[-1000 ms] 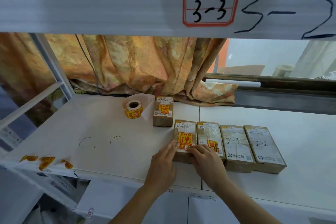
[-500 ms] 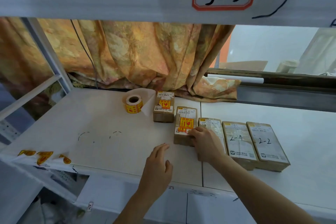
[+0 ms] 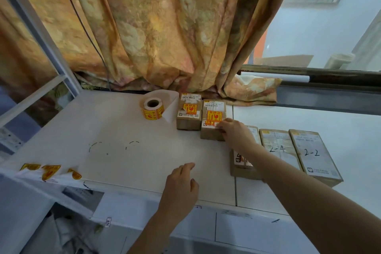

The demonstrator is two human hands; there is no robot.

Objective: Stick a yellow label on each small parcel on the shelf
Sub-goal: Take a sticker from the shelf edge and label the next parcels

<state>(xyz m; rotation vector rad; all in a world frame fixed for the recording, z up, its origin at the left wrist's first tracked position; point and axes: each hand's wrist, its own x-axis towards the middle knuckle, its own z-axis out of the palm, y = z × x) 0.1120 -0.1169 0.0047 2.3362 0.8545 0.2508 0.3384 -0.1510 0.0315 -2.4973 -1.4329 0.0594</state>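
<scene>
The right hand (image 3: 233,132) rests its fingers on the labelled parcel (image 3: 213,121) at the back of the shelf (image 3: 123,150); the left hand (image 3: 181,183) hangs open and empty; the label roll (image 3: 153,108) sits far left of the parcels, nearer the left hand; two bare parcels (image 3: 278,148) lie right, long sides pointing away.

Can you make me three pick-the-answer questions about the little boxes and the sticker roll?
1. Where is the sticker roll?
A. left of the back parcel
B. on the parcel marked 2-2
C. in the left hand

2. How many parcels lie on the shelf?
A. three
B. five
C. eight

3. What is the right hand doing?
A. resting on a labelled parcel
B. holding the roll
C. hanging off the shelf

Answers: 1 A, the roll stands just left of it. 2 B, two behind, three in front. 3 A, its fingers touch that parcel's near right corner.
</scene>
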